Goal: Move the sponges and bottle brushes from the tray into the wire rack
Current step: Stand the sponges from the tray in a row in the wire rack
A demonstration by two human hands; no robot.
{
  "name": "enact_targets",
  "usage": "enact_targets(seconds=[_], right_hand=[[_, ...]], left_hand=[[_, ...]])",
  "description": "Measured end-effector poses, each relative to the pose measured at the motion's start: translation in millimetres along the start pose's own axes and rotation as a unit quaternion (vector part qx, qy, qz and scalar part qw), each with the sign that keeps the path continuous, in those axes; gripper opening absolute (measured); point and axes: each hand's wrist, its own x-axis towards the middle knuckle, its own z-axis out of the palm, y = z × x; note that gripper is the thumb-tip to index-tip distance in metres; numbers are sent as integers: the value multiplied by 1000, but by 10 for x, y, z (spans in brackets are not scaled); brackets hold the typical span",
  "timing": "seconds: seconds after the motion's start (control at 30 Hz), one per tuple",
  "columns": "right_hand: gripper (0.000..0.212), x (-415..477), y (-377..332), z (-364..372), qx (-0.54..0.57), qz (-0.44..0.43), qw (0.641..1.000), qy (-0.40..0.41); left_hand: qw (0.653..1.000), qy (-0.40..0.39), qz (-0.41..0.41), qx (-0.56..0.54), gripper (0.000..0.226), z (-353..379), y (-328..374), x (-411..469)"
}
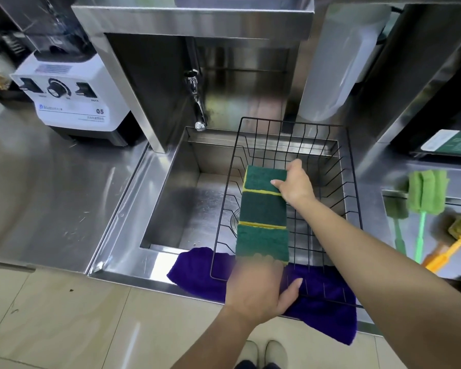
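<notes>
Three green-and-yellow sponges [263, 212] lie in a row inside the black wire rack [353, 182], which spans the sink. My right hand [294, 186] grips the far sponge at its right edge. My left hand [258, 286] holds the near sponge at its front end, fingers curled over it. On the steel tray [437, 267] at the right lie a light green bottle brush [425, 198], a darker green brush [396, 209] and an orange-handled brush [453, 243].
The sink basin [192, 206] with its tap [197, 102] lies under the rack. A purple cloth [197, 270] drapes over the sink's front edge beneath the rack. A white blender base [72, 99] stands on the left counter. A white cup dispenser [338, 62] hangs at back right.
</notes>
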Motion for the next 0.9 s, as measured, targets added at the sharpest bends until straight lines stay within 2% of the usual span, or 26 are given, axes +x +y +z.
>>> enact_targets(seconds=[0.07,0.13,0.3,0.4,0.6,0.7,0.8,0.9], right_hand=[[24,-59,4,17,-38,-25,999,-3],[21,-118,41,8,-74,-49,996,-22],[46,-255,109,-188,-168,-80,976,-114],[50,-399,167,-328,-157,-89,975,-133],[33,-682,455,-803,-56,-87,995,9],[23,-787,721,-1095,-33,-52,994,90],[19,-927,1016,-1351,-53,5,983,175],[25,-1114,1333,-1571,-117,67,952,275]], left_hand=[[1000,0,-3,-1,42,-4,2,6],[1000,-4,-5,-1,42,-13,0,19],[1000,-20,0,2,42,-54,5,38],[1000,-31,7,3,42,-70,10,47],[998,-52,34,25,46,-99,36,64],[994,-68,85,25,50,-99,215,98],[990,-85,113,20,51,-85,503,172],[988,-104,113,13,52,-63,749,252]])
